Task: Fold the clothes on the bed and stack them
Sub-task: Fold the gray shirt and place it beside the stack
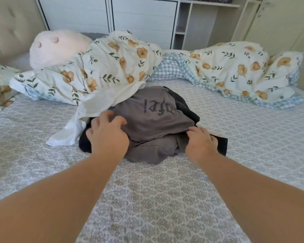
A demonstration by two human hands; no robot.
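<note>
now 2 hands, 1 grey tee, 1 white garment

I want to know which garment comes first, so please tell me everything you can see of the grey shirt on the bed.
The grey shirt is soft, matte cloth with dark gothic lettering, seen upside down and partly hidden in a fold. It lies crumpled, not folded, on top of a black garment on the bed. A white garment lies against its left edge. The left hand grips its left side, and the right hand pinches a fold near the front edge.
</note>
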